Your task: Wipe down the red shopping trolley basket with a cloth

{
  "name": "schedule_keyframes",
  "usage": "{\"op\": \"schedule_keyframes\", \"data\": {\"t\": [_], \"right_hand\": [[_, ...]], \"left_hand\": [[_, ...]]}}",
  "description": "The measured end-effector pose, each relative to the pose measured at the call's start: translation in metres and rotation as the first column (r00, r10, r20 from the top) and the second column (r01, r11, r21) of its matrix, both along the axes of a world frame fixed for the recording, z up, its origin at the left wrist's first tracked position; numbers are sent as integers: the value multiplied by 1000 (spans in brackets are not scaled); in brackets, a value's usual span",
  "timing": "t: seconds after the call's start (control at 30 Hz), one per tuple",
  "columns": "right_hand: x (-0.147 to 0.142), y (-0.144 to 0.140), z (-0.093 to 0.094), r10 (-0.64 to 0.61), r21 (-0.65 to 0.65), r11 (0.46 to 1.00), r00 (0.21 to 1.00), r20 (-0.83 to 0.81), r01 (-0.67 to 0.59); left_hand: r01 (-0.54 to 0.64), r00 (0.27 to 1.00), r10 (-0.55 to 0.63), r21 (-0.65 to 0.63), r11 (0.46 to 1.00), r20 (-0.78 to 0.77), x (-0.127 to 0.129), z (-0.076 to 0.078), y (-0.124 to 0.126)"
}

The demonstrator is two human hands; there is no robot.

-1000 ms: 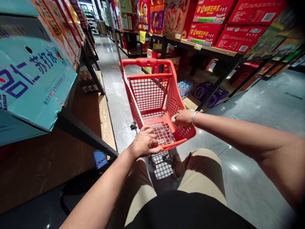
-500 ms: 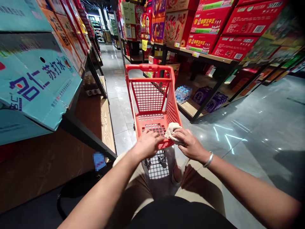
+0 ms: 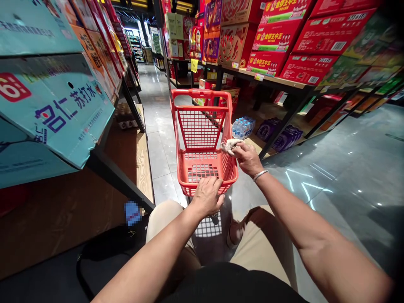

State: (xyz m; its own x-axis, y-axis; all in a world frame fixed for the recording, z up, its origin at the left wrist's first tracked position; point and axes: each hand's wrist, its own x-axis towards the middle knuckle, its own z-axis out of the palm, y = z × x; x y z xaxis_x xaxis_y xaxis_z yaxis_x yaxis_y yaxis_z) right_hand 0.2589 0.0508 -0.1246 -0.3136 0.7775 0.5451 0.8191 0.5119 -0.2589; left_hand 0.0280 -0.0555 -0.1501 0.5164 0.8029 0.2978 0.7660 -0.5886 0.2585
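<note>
A red plastic shopping cart (image 3: 181, 166) with a grid basket stands in front of my knees. My left hand (image 3: 207, 195) is closed over the near rim of its basket, fingers on top and thumb below. Bunched in my right hand (image 3: 249, 159) is a cream-coloured cloth (image 3: 231, 146), pressed against the top of the basket's right side. The fingertips behind the cloth are partly hidden.
Light-blue drink cartons (image 3: 72, 105) jut out on the left above a low wooden shelf (image 3: 144, 168). On the right, red boxes (image 3: 274, 40) fill a shelf, with bottled water packs (image 3: 243, 127) beneath. A black bag (image 3: 107, 248) lies at lower left.
My right hand has moved forward with the cloth, from the near right corner up along the right side. My left hand has shifted slightly right and down, onto the near rim.
</note>
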Motion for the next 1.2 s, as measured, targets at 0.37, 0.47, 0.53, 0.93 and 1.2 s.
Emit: {"op": "schedule_keyframes", "data": {"t": [0.37, 0.47, 0.53, 0.93, 1.2], "right_hand": [[-53, -118, -38, 290, -104, 945, 940, -179, -312], [-62, -106, -32, 287, -26, 957, 957, -42, -288], [-61, -82, -23, 286, 36, 957, 956, 62, -288], [-42, 87, 29, 5, -75, 997, 985, 170, 8], [-78, -71, -5, 337, -97, 939, 938, 80, -329]], "left_hand": [[-154, 988, 154, 1, 988, -21, -20, -3, 0], [-189, 982, 189, 15, 982, 16, -17, -9, 0], [-164, 984, 162, 14, 986, 71, -20, -13, 3], [-103, 970, 92, 37, 994, 225, -37, -19, 1], [-91, 967, 69, 82, 992, 246, -47, -25, 9]]}}
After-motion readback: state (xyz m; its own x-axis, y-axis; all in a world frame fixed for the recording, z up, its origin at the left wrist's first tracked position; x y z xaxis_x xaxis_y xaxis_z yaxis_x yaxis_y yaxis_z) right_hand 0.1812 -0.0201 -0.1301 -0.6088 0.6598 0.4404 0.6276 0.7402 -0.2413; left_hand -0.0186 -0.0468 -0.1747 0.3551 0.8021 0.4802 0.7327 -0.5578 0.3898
